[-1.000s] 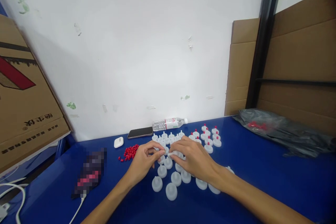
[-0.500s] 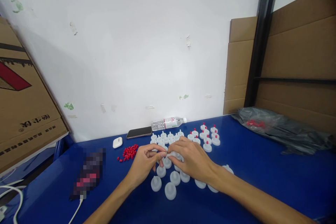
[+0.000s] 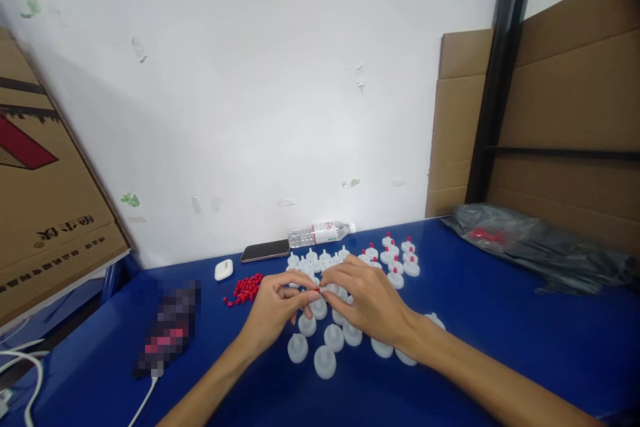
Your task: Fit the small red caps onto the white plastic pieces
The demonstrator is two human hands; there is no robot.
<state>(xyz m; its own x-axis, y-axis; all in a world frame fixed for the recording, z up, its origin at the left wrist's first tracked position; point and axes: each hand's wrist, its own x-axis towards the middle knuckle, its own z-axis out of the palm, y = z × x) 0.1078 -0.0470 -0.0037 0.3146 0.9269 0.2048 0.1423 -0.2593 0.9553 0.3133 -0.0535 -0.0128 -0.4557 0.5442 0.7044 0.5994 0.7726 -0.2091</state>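
Note:
My left hand (image 3: 280, 303) is closed in a pinch, thumb and forefinger on a small red cap (image 3: 317, 290). Against it, my right hand (image 3: 363, 293) is closed round a white nozzle lid (image 3: 336, 291), which its fingers partly cover. The two sets of fingertips nearly meet where the red cap touches the lid's tip. Below and around the hands stand several plain white nozzle lids (image 3: 325, 361). Right of them is a group of white lids with red tips (image 3: 395, 277). A pile of loose red caps (image 3: 247, 288) lies left of my left hand.
Along the wall lie a plastic bottle (image 3: 320, 233), a phone (image 3: 265, 251) and a white earbud case (image 3: 224, 269). A dark plastic bag (image 3: 540, 253) is at the right. A blurred dark object (image 3: 170, 327) with a white cable lies on the blue table (image 3: 500, 373) at left.
The red cap now shows between the fingertips, where it was hidden before. Both hands stay in nearly the same place, and the view has shifted slightly.

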